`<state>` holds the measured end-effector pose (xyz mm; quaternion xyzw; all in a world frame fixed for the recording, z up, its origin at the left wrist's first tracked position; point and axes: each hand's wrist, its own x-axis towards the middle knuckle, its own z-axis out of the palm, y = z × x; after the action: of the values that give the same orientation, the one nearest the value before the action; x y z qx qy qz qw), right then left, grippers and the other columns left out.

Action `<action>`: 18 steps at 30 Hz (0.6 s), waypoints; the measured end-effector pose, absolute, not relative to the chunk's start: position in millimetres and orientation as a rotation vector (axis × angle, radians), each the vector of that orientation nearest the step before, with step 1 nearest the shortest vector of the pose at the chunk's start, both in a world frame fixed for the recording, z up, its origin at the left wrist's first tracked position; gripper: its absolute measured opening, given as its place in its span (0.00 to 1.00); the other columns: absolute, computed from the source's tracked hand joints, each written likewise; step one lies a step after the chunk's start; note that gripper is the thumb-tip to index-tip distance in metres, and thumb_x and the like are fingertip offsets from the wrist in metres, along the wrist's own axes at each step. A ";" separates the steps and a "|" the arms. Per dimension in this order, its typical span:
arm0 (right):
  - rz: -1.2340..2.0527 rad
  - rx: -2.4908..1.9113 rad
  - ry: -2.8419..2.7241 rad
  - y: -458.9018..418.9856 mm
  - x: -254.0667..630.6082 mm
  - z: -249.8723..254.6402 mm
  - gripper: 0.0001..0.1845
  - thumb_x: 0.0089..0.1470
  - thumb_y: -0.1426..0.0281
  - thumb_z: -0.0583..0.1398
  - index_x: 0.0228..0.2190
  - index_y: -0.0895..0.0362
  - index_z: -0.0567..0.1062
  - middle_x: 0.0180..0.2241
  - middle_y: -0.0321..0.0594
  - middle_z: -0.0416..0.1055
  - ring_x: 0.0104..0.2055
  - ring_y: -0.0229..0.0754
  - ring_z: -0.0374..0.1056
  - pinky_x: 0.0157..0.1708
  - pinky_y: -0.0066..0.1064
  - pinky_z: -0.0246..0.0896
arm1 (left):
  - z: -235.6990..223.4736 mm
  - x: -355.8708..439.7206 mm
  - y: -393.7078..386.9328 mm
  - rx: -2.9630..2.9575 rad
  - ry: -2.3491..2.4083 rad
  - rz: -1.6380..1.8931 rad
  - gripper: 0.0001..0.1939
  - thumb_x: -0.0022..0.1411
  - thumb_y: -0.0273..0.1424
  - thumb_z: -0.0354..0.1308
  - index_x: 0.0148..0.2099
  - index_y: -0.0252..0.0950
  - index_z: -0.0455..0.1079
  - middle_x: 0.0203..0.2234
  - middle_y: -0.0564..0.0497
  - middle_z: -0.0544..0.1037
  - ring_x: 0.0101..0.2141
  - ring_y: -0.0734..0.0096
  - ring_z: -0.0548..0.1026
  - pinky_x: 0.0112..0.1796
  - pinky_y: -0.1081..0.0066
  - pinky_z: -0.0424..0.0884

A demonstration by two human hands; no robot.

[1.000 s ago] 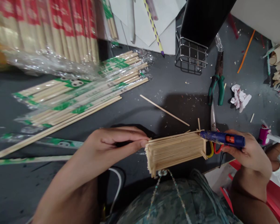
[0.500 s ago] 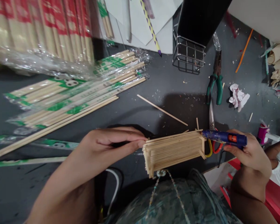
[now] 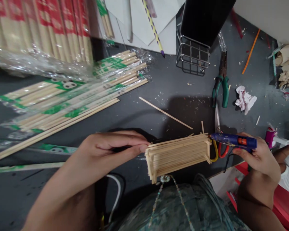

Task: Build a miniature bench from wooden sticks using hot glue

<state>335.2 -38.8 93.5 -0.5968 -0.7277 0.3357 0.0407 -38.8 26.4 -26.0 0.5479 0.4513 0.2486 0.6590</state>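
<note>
A small box-like frame built of wooden sticks (image 3: pixel 178 155) is held above the dark table's near edge. My left hand (image 3: pixel 110 150) pinches its left end, fingers closed on it. My right hand (image 3: pixel 260 157) is wrapped round a blue glue gun (image 3: pixel 233 140) with an orange trigger. The gun's nozzle touches the top right corner of the stick frame.
Packs of chopsticks in green-printed wrappers (image 3: pixel 69 93) lie at the left, red-printed packs (image 3: pixel 43 29) behind them. A loose stick (image 3: pixel 165 113), green-handled pliers (image 3: pixel 221 83), scissors (image 3: pixel 218 128), a wire basket (image 3: pixel 192 54) and crumpled paper (image 3: pixel 245 99) are on the dark table (image 3: pixel 178 93). Another person's arm (image 3: pixel 286 150) shows at the right edge.
The stick frame and both hands have kept their grip. The glue gun's nozzle has shifted slightly right along the frame's top corner; the view has drifted a little.
</note>
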 end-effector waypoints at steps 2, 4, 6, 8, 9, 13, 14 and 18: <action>1.016 -1.849 -2.228 -40.0 336.4 93.5 0.11 0.63 0.63 0.61 0.30 0.55 0.72 0.26 0.35 0.71 0.22 0.36 0.66 0.24 0.27 0.61 | -25.4 -38.4 27.7 1.250 1.011 0.552 0.13 0.56 0.25 0.62 0.33 0.48 0.85 0.29 0.53 0.85 0.30 0.72 0.83 0.31 0.80 0.78; 0.988 -1.867 -2.233 -41.2 337.6 93.5 0.11 0.63 0.62 0.61 0.31 0.55 0.73 0.27 0.35 0.72 0.22 0.37 0.67 0.25 0.28 0.62 | -24.7 -37.9 28.9 1.258 1.002 0.541 0.13 0.56 0.24 0.62 0.33 0.48 0.85 0.30 0.53 0.86 0.30 0.72 0.83 0.31 0.79 0.78; 0.946 -1.888 -2.239 -42.6 338.9 93.5 0.10 0.63 0.61 0.61 0.33 0.55 0.74 0.28 0.36 0.74 0.23 0.38 0.68 0.26 0.29 0.64 | -24.0 -37.8 29.6 1.260 0.999 0.542 0.13 0.56 0.24 0.62 0.34 0.48 0.85 0.30 0.52 0.86 0.30 0.71 0.83 0.31 0.79 0.78; 0.905 -1.888 -2.247 -44.1 340.5 93.4 0.10 0.63 0.61 0.61 0.34 0.54 0.75 0.29 0.37 0.76 0.24 0.39 0.70 0.27 0.29 0.65 | -23.8 -38.1 29.4 1.257 0.996 0.540 0.13 0.56 0.25 0.63 0.34 0.49 0.85 0.30 0.52 0.86 0.30 0.71 0.83 0.31 0.78 0.78; 0.895 -1.879 -2.251 -44.8 341.2 93.3 0.10 0.63 0.61 0.61 0.34 0.54 0.75 0.30 0.37 0.76 0.24 0.39 0.70 0.27 0.29 0.65 | -24.0 -38.4 29.0 1.255 1.001 0.539 0.13 0.56 0.25 0.62 0.34 0.49 0.85 0.30 0.52 0.86 0.30 0.70 0.83 0.31 0.78 0.78; 0.881 -1.886 -2.241 -46.4 341.5 92.9 0.10 0.63 0.60 0.62 0.35 0.54 0.75 0.31 0.38 0.77 0.25 0.40 0.71 0.28 0.29 0.65 | -25.1 -39.4 27.2 1.258 1.013 0.526 0.13 0.57 0.25 0.62 0.34 0.49 0.85 0.30 0.52 0.86 0.30 0.71 0.83 0.31 0.78 0.78; 0.889 -1.895 -2.235 -46.2 340.7 92.7 0.11 0.63 0.60 0.61 0.35 0.54 0.75 0.30 0.38 0.77 0.25 0.40 0.71 0.28 0.29 0.66 | -25.4 -39.6 26.9 1.258 1.012 0.523 0.13 0.57 0.25 0.63 0.34 0.49 0.85 0.30 0.52 0.86 0.30 0.71 0.83 0.32 0.78 0.78; 0.978 -1.878 -2.218 -44.2 336.9 92.2 0.14 0.64 0.59 0.60 0.31 0.54 0.74 0.27 0.37 0.74 0.23 0.39 0.68 0.26 0.28 0.65 | -26.0 -40.0 27.2 1.247 1.003 0.520 0.12 0.57 0.25 0.63 0.34 0.48 0.85 0.31 0.51 0.86 0.31 0.70 0.83 0.31 0.78 0.78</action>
<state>336.9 -44.2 92.2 -0.6120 -0.7228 0.3187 0.0377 -40.0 27.2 -26.0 0.5527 0.4443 0.2303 0.6664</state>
